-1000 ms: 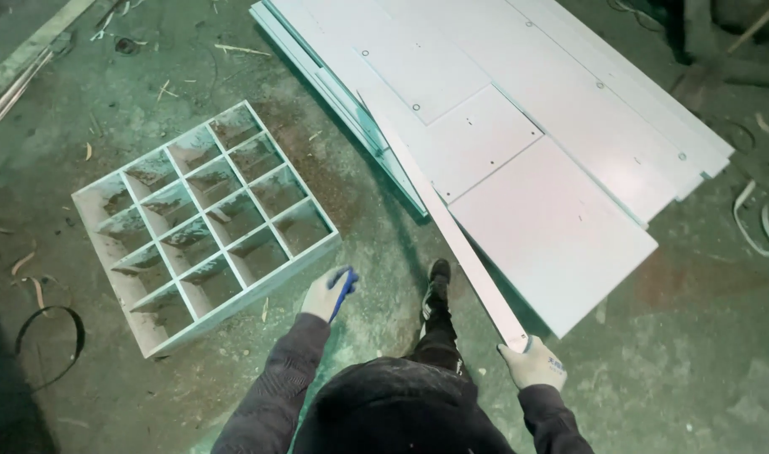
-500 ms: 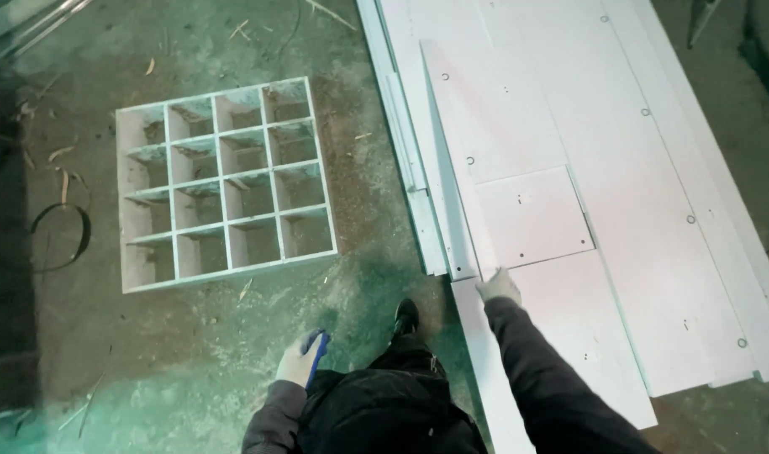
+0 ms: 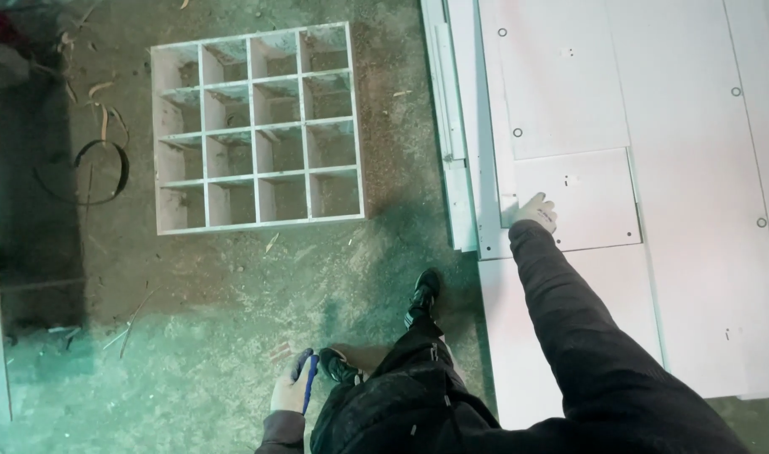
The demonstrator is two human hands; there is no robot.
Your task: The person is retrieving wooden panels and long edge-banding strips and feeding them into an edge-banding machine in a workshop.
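Right of centre in the frame, the gloved right hand (image 3: 536,210) is laid on the lower left corner of a small white square panel (image 3: 582,197), with the fingers bent over its edge; whether the panel is gripped or only touched cannot be told from this angle. That panel rests on top of a stack of large white boards (image 3: 695,168) spread over the right side of the frame, dotted with round holes. Along the stack's left edge, narrow white strips (image 3: 453,151) are seen lying on the floor. At the bottom centre, the left hand (image 3: 294,388) is closed around a blue-handled tool (image 3: 310,372), held low beside a black shoe (image 3: 422,294). In the upper left, a white grid box (image 3: 257,128) of open compartments sits on the dusty concrete floor (image 3: 233,286), well apart from both hands. A dark loop of cable (image 3: 99,172) lies just left of it.
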